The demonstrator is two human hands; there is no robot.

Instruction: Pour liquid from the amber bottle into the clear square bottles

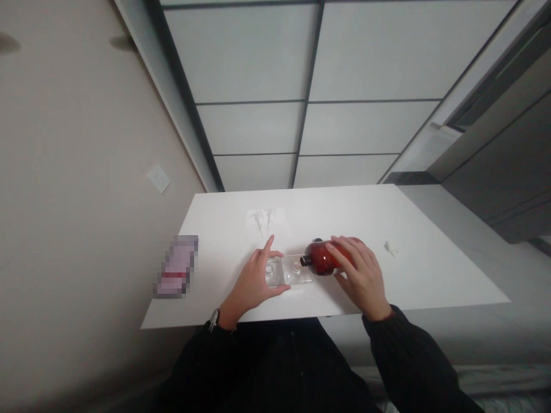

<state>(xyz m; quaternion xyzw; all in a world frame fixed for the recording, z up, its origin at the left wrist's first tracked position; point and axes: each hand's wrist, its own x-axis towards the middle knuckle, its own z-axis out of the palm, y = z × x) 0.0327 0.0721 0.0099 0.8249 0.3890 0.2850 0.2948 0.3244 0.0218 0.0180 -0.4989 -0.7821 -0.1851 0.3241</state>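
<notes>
— While the right hand (361,275) lies over the amber bottle (323,258), what do you read on the grip?

— From my seat at the remote desk, I see its fingers curled over the top of the bottle's body, slightly fanned, wrapping it. I see the bottle tipped on its side, its dark neck pointing left over a clear tray (289,272) on the white table (430,258).

— And the other hand?

— I have the left hand (257,281) at the tray's left end, fingers spread, forefinger raised and thumb along the near edge, touching the clear plastic. Whether it presses down, I cannot tell. A watch (214,319) sits at that wrist.

— Anything else on the surface?

— I make out a folded white tissue (264,221) behind the tray, well apart from it, and a small crumpled white scrap (391,248) just right of the bottle hand. A blurred pinkish box (176,267) sits at the table's left edge.
</notes>
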